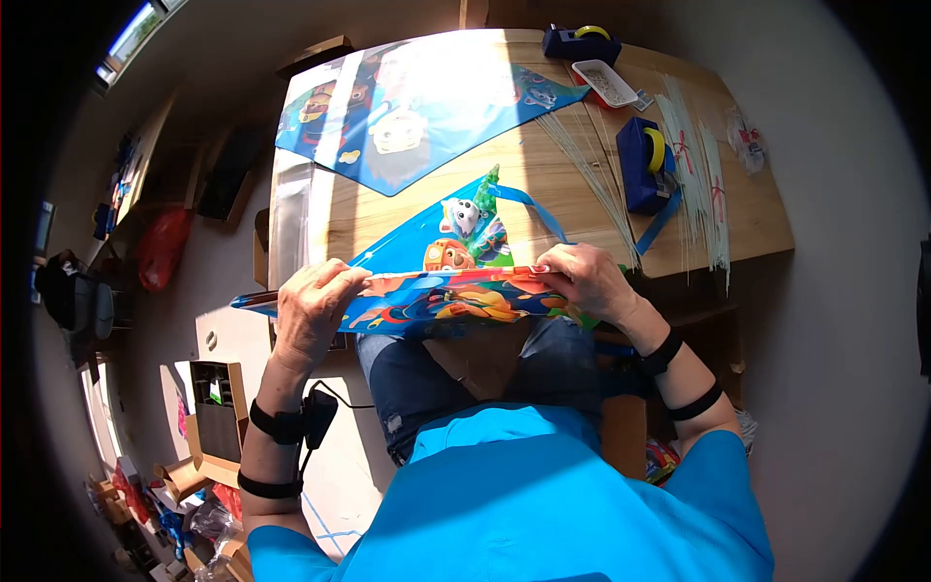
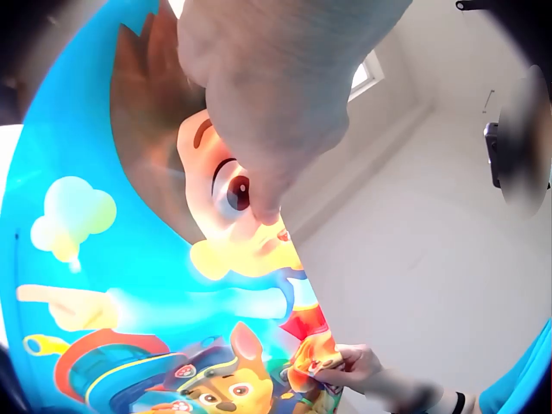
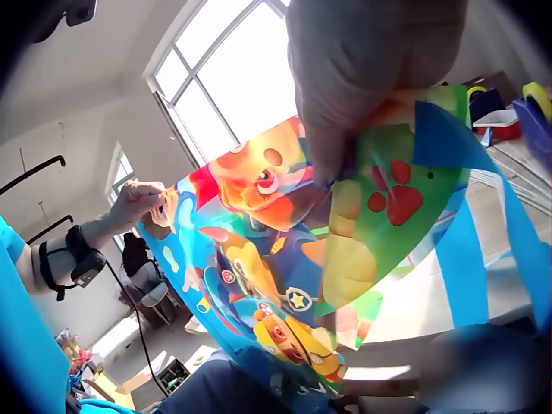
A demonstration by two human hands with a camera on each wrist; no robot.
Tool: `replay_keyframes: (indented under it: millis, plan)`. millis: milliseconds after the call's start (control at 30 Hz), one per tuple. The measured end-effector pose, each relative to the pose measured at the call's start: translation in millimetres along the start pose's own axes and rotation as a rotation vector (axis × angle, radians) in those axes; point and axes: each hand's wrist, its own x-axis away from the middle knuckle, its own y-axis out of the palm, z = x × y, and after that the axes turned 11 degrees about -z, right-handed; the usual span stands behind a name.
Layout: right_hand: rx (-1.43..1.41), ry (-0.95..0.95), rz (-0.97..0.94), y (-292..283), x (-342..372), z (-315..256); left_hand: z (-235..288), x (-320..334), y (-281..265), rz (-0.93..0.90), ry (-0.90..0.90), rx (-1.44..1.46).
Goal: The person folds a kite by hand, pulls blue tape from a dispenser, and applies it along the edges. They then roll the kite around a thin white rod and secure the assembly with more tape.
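Between my two hands a blue kite sheet (image 1: pixel 412 315) with cartoon dogs is stretched across my lap, its far part lying on the table's near edge. My left hand (image 1: pixel 318 296) pinches the upper edge at its left side, thumb and fingers together. The same edge is pinched at the right by my right hand (image 1: pixel 593 281). In the right wrist view, sunlight shines through the printed film (image 3: pixel 259 250), and a blue ribbon (image 3: pixel 461 250) hangs from its green corner. A second kite sheet (image 1: pixel 427 145) lies flat farther back on the table.
The wooden table (image 1: pixel 553 213) holds two blue tape dispensers (image 1: pixel 640 175), (image 1: pixel 582 46), a small white tray (image 1: pixel 603 83) and bundles of thin white rods (image 1: pixel 693 175) on the right. Open cardboard boxes (image 1: pixel 208 451) stand on the floor at left.
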Motion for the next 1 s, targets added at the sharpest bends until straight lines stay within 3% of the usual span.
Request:
replay_keyframes:
  millis: [200, 267, 400, 467, 500, 533, 633, 667, 700, 733, 800, 867, 900, 967, 1000]
  plan:
    - [-0.259, 0.195, -0.137, -43, 24, 42, -41, -8, -51, 0.095, 0.032, -0.282]
    - [-0.254, 0.420, -0.249, -55, 31, 55, -41, -14, -70, 0.095, -0.063, -0.379]
    - [-0.017, 0.580, -0.230, -78, 24, 99, -91, -41, -73, 0.155, -0.106, -0.203]
    - [0.272, 0.694, -0.057, -82, 4, 134, -107, -78, -73, -0.016, -0.406, 0.024]
    - [0.327, 0.747, 0.102, -89, -11, 159, -140, -99, -65, 0.078, -0.258, -0.121]
    - [0.381, 0.803, 0.268, -103, -26, 181, -152, -127, -68, 0.164, -0.321, -0.175]
    - [0.437, 0.904, 0.853, -184, -59, 190, -169, -206, -129, 0.726, -0.233, -0.248]
    - [0.469, 0.893, 1.027, -214, -62, 180, -156, -222, -159, 0.905, -0.197, -0.280]
    - [0.518, 0.817, 1.134, -239, -58, 180, -148, -226, -187, 1.022, 0.002, -0.391]
    - [0.564, 0.739, 1.234, -261, -48, 183, -154, -234, -212, 1.158, -0.056, -0.320]
    - [0.608, 0.747, 1.295, -287, -26, 181, -115, -217, -236, 1.237, -0.079, -0.279]
    - [0.583, 0.750, 1.300, -287, -6, 187, -132, -209, -231, 1.288, 0.122, 0.027]
    - [0.563, 0.748, 1.312, -282, 6, 189, -130, -206, -217, 1.279, 0.115, 0.029]
    - [0.590, 0.760, 1.212, -251, 33, 209, -116, -188, -168, 1.125, 0.129, -0.365]
    - [0.619, 0.767, 1.126, -230, 46, 219, -107, -179, -138, 1.019, 0.084, -0.416]
